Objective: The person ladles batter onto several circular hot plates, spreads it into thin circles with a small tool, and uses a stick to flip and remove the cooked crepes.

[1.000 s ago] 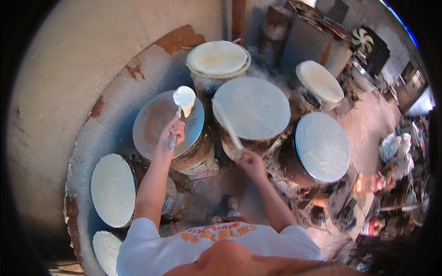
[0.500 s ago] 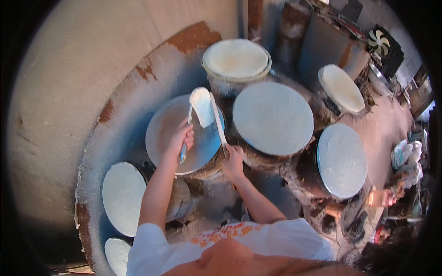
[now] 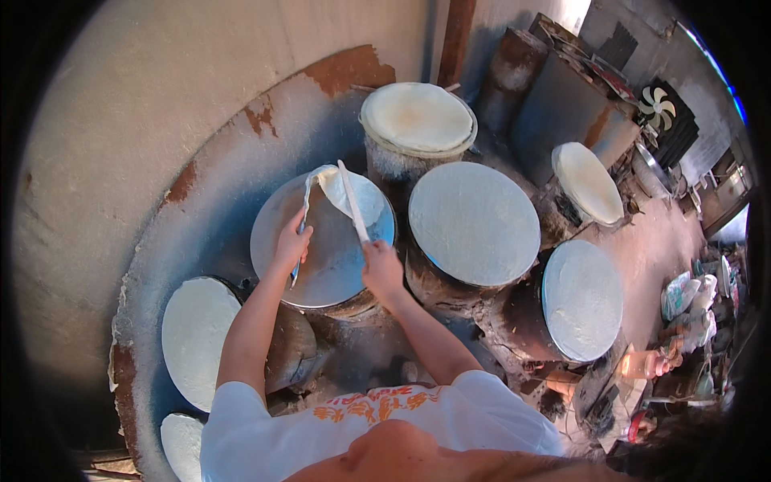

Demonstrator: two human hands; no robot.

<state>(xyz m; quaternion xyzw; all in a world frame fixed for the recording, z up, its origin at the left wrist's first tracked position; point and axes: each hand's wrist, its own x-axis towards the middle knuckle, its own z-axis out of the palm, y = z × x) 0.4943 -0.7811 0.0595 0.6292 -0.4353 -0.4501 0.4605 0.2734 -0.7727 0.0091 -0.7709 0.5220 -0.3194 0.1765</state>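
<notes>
My left hand (image 3: pixel 292 243) is closed round the blue handle of a scoop (image 3: pixel 310 189), whose head is coated in white batter and tilted on edge. In my closed right hand (image 3: pixel 381 269) is a long, flat, pale scraper (image 3: pixel 352 201), its tip close beside the scoop's head. Both tools are over a round griddle (image 3: pixel 281 229), brownish grey on the left and bluish towards the right. A pale, whitish patch (image 3: pixel 368 197) shows to the right of the scraper; I cannot tell whether it is batter on the griddle or hanging from the scoop.
Several round griddles covered in white stand about me, such as one on the right (image 3: pixel 474 225) and one on the left (image 3: pixel 201 341). A stack of pale flat rounds (image 3: pixel 419 116) sits behind. A curved wall (image 3: pixel 161 104) closes off the left. A fan (image 3: pixel 657 108) is at far right.
The scoop has turned from showing its broad white face to a tilted, edge-on position. Its head has moved left, and the scraper's tip has swung left towards it. The whole view has shifted slightly.
</notes>
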